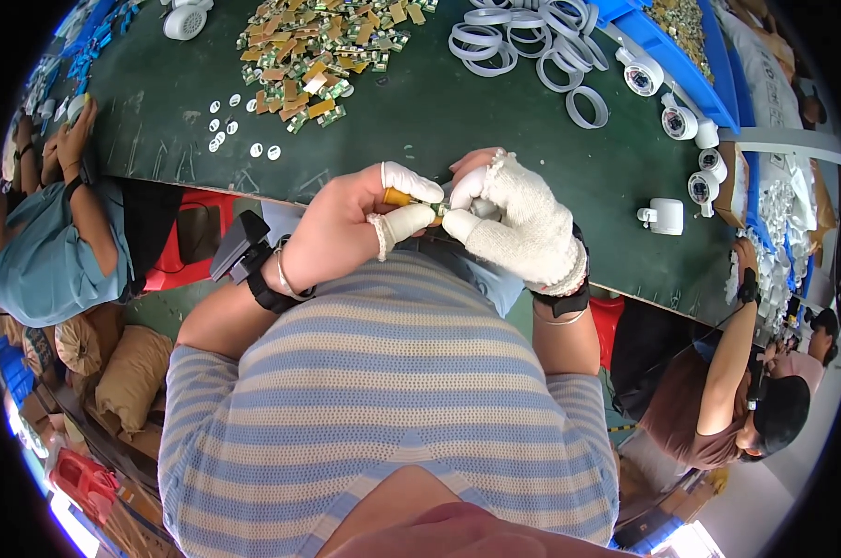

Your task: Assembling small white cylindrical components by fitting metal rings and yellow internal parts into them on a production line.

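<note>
In front of my chest, at the table's near edge, my left hand [351, 219] pinches a small green circuit board [438, 210] with an orange-brown flat strip [398, 197]. White fabric covers its thumb and forefinger. My right hand [523, 219], in a white knit glove, has thumb and forefinger closed at the board's right side. Whatever else lies between the gloved fingers is mostly hidden. Beyond my hands lies a heap of similar circuit boards [318, 56] with orange-brown strips. Several round white stickers [257, 150] are scattered to its near left.
Grey plastic rings [586, 108] are piled at the far right of the green table [383, 139]. White round-headed units [665, 217] stand along the right, near a blue bin [718, 93]. Co-workers sit on both sides, one in a teal shirt [58, 251], another in a brown shirt [690, 409].
</note>
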Action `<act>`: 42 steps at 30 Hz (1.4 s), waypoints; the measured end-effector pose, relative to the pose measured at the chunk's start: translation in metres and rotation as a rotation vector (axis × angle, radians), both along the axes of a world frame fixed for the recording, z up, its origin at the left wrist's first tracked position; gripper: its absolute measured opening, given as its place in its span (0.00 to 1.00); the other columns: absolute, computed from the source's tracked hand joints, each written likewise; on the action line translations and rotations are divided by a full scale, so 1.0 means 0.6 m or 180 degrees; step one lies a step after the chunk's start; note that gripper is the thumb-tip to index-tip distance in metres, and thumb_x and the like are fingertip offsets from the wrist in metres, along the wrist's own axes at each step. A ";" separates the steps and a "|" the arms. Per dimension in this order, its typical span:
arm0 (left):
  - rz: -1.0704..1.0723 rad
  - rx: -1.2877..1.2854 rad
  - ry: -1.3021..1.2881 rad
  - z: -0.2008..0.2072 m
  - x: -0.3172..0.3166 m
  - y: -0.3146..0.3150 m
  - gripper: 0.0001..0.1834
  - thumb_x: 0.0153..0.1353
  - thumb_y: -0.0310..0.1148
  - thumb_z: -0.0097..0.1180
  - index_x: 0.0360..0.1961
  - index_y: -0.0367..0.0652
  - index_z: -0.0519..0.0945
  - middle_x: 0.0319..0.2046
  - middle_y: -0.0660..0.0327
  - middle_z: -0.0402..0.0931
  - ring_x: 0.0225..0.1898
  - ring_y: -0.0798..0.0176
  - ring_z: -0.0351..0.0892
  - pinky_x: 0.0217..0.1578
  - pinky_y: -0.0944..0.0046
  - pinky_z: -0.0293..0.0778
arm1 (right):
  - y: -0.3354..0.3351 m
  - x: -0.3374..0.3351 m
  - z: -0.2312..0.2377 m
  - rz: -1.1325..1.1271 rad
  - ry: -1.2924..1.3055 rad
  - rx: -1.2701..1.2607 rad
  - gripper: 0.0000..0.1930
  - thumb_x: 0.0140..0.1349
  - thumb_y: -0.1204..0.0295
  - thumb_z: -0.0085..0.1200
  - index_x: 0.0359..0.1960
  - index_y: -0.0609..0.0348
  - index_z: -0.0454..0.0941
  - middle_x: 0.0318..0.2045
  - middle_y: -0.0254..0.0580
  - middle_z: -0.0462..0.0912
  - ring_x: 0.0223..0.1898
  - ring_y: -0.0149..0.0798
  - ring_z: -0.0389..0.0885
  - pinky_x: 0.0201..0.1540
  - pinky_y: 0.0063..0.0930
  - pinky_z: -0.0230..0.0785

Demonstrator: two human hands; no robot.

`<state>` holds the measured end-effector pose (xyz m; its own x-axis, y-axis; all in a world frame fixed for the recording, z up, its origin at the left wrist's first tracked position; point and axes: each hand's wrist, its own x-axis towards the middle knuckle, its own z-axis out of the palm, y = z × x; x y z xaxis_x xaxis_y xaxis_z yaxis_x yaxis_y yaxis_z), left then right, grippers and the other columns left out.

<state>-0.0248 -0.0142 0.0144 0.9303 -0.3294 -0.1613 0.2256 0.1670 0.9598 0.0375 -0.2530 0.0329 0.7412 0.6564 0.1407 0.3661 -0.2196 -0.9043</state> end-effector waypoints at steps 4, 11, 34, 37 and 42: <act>-0.0172 0.0119 -0.0171 0.006 0.003 0.006 0.13 0.72 0.21 0.59 0.55 0.36 0.79 0.49 0.59 0.83 0.49 0.66 0.86 0.50 0.66 0.83 | -0.005 0.006 0.001 0.0038 0.0105 -0.0023 0.08 0.57 0.75 0.71 0.37 0.57 0.84 0.44 0.42 0.83 0.42 0.34 0.81 0.42 0.28 0.73; -0.0411 -0.0245 0.0070 0.010 0.010 0.008 0.12 0.71 0.22 0.61 0.54 0.36 0.79 0.48 0.59 0.84 0.49 0.65 0.86 0.49 0.66 0.83 | -0.008 0.022 0.008 0.0496 0.0562 -0.0077 0.09 0.58 0.69 0.71 0.34 0.59 0.85 0.43 0.41 0.84 0.44 0.36 0.82 0.46 0.31 0.73; -0.0093 0.0955 -0.0828 0.034 0.001 0.002 0.11 0.66 0.19 0.65 0.49 0.37 0.83 0.45 0.58 0.87 0.46 0.66 0.88 0.46 0.66 0.83 | 0.005 0.014 0.036 0.0203 -0.1149 -0.0588 0.07 0.52 0.66 0.75 0.31 0.44 0.88 0.31 0.31 0.87 0.45 0.46 0.84 0.50 0.41 0.72; -0.0057 0.1287 -0.1160 0.037 0.001 -0.004 0.09 0.65 0.19 0.66 0.46 0.37 0.85 0.43 0.57 0.88 0.43 0.64 0.89 0.44 0.66 0.83 | 0.009 0.014 0.035 0.0320 -0.1243 -0.0579 0.07 0.52 0.66 0.75 0.30 0.43 0.88 0.31 0.30 0.87 0.43 0.46 0.85 0.49 0.40 0.72; -0.0057 0.1491 -0.1519 0.034 0.005 -0.004 0.08 0.67 0.20 0.64 0.47 0.37 0.84 0.43 0.57 0.88 0.44 0.64 0.89 0.43 0.65 0.82 | 0.010 0.008 0.026 0.0092 -0.1277 -0.0505 0.04 0.55 0.65 0.71 0.29 0.46 0.88 0.27 0.35 0.85 0.38 0.47 0.85 0.45 0.43 0.74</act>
<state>-0.0220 -0.0164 0.0346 0.9302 -0.3407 0.1367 -0.2428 -0.2917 0.9252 0.0423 -0.2469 0.0482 0.6293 0.7128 0.3095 0.6898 -0.3289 -0.6450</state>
